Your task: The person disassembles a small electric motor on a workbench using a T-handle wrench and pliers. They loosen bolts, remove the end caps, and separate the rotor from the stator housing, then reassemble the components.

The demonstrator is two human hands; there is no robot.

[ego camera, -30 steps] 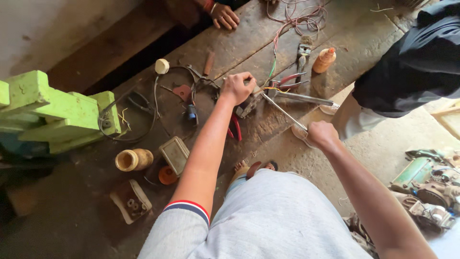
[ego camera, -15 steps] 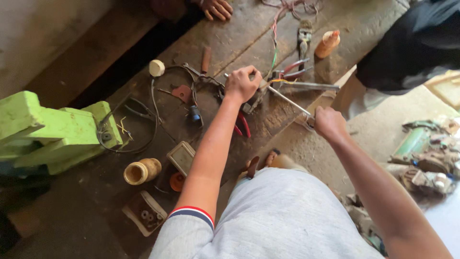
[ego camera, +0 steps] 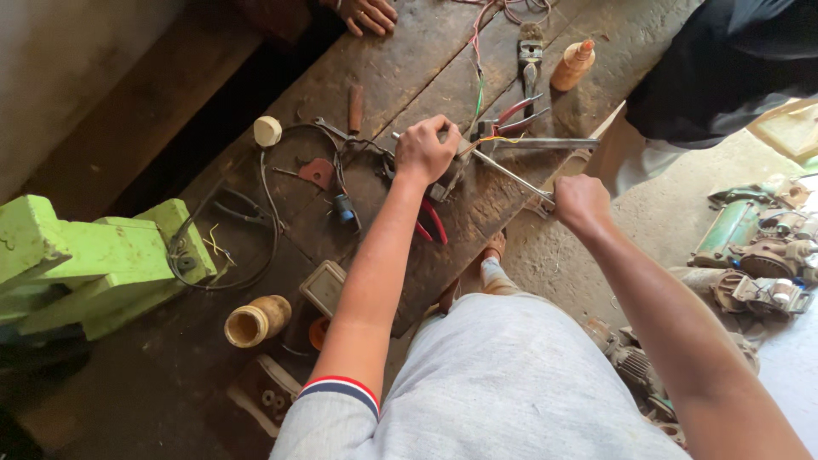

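Two hands busy: left hand (ego camera: 426, 152) clenched on a small part on the bench (ego camera: 409, 68), right hand (ego camera: 581, 203) grips metal rod (ego camera: 509, 175) end (red pliers (ego camera: 433, 223) just below left grip).

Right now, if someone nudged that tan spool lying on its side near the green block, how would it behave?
The tan spool looks round and lies on its side, so it would probably roll. Its open end suggests it is hollow, likely light.
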